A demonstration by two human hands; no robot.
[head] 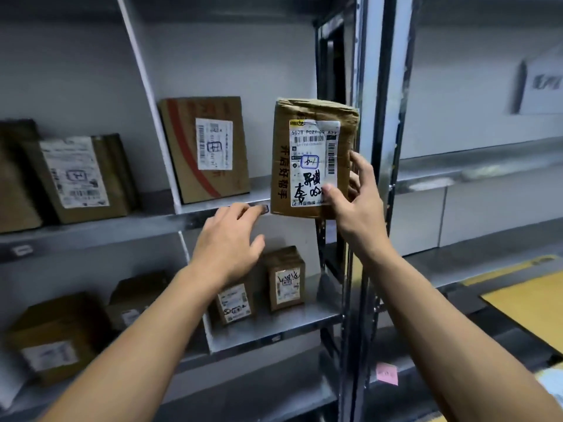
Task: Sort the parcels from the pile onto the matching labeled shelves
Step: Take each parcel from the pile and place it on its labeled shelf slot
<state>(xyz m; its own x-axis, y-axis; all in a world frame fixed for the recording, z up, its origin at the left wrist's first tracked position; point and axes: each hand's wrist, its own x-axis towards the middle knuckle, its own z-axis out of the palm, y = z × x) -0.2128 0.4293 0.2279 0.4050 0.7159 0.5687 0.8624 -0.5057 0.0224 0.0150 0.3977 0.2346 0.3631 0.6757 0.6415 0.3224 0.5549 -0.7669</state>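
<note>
**Head View: Parcel at the Upper Shelf Edge**

Head view. The right hand (356, 202) grips the parcel (313, 159) and holds it upright. The thumb presses on the white label at the lower front, and the fingers curl round the right edge.

The parcel is at the right end of the upper shelf (207, 208), with its bottom edge level with the shelf's front lip. Whether it rests on the shelf cannot be told. Its right edge lies just beside the metal upright (365, 117).

The left hand (228, 242) is below and left of the parcel, fingers relaxed, slightly apart and holding nothing. Its forefinger tip reaches the shelf lip just beside the parcel's lower left corner; contact cannot be told.

A gap of shelf surface shows between the parcel and the striped parcel (207, 147), which leans against the rear wall of the same bay. The white divider (158, 132) bounds this bay on the left. Beyond it stands a labelled parcel (79, 178).

On the lower shelf (274, 338), two small parcels (285, 278) stand side by side beneath the hands. A pink note (387, 374) sits on the next rack, low right of the upright.
</note>
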